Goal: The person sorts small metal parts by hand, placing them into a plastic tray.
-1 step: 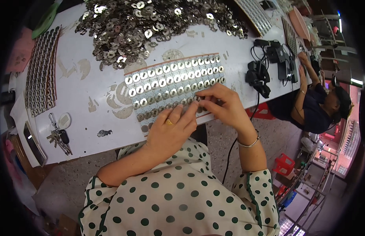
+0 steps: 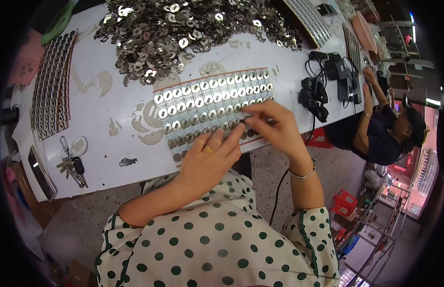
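A flat grey-blue panel [image 2: 184, 116] with brown edge strips lies before me, set with rows of round metal pieces. The far rows carry bright pieces with diamond-shaped centres; the near rows look darker. My left hand [image 2: 210, 155], with a gold ring, rests on the near part of the panel, its fingers stretched out and their tips on the near rows. Just to its right, my right hand [image 2: 275, 125] hovers over the panel's right part. Its thumb and forefinger are bent towards each other; whatever is between them is too small to make out.
A heap of loose metal pieces [image 2: 184, 33] covers the far table. At left are another filled panel [image 2: 52, 86], keys [image 2: 74, 167] and a phone [image 2: 42, 174]. Black adapters with cables [image 2: 317, 91] lie at right, near another person [image 2: 384, 129] at the table.
My right hand's fingertips have shifted slightly to the right, away from the left fingertips. My left hand stays about where it was on the panel.
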A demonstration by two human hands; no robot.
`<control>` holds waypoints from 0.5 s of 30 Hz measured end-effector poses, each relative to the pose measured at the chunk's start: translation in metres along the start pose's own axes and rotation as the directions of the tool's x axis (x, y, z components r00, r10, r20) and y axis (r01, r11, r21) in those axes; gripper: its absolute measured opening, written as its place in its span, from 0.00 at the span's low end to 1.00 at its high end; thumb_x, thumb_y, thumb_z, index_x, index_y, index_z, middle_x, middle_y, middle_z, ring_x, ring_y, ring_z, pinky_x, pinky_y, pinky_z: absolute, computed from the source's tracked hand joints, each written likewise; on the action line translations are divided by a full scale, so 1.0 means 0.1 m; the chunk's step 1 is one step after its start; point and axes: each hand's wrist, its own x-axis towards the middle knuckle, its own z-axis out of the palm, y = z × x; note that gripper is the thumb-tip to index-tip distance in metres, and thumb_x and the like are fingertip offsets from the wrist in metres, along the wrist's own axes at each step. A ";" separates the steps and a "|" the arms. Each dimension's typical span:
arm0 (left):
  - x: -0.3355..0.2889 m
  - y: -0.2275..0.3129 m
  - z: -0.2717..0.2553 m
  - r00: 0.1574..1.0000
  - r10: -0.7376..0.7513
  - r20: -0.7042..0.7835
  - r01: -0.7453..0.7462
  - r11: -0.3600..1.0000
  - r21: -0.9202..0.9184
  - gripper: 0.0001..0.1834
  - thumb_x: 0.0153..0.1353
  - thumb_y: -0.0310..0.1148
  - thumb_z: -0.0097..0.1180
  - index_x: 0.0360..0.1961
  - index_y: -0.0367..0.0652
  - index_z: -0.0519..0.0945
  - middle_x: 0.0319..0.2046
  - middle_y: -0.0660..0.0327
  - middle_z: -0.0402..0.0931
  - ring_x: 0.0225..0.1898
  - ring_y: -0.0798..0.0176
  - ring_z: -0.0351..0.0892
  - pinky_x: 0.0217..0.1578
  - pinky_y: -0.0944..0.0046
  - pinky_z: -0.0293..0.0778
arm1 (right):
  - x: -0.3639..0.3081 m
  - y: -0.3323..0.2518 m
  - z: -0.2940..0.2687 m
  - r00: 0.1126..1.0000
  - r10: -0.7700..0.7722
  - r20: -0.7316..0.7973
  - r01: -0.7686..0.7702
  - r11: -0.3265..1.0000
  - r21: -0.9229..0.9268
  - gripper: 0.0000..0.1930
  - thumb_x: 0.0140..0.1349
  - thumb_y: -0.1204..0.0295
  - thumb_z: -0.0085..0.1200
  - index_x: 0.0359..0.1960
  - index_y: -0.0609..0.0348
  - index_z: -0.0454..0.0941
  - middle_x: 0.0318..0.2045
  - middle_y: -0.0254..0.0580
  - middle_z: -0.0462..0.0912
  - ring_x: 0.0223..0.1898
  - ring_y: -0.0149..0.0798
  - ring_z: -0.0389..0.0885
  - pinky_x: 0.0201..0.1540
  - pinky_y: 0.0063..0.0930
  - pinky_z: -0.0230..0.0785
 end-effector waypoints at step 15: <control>0.09 0.01 0.08 0.997 0.074 -0.023 -0.074 0.997 0.006 0.21 0.59 0.41 0.64 0.51 0.42 0.79 0.66 0.52 0.72 0.63 0.56 0.72 0.65 0.56 0.63 | 1.27 -0.05 0.19 0.890 -0.453 -0.045 0.313 0.682 -0.661 0.14 0.60 0.79 0.57 0.47 0.53 0.86 0.44 0.38 0.84 0.49 0.47 0.80 0.49 0.41 0.78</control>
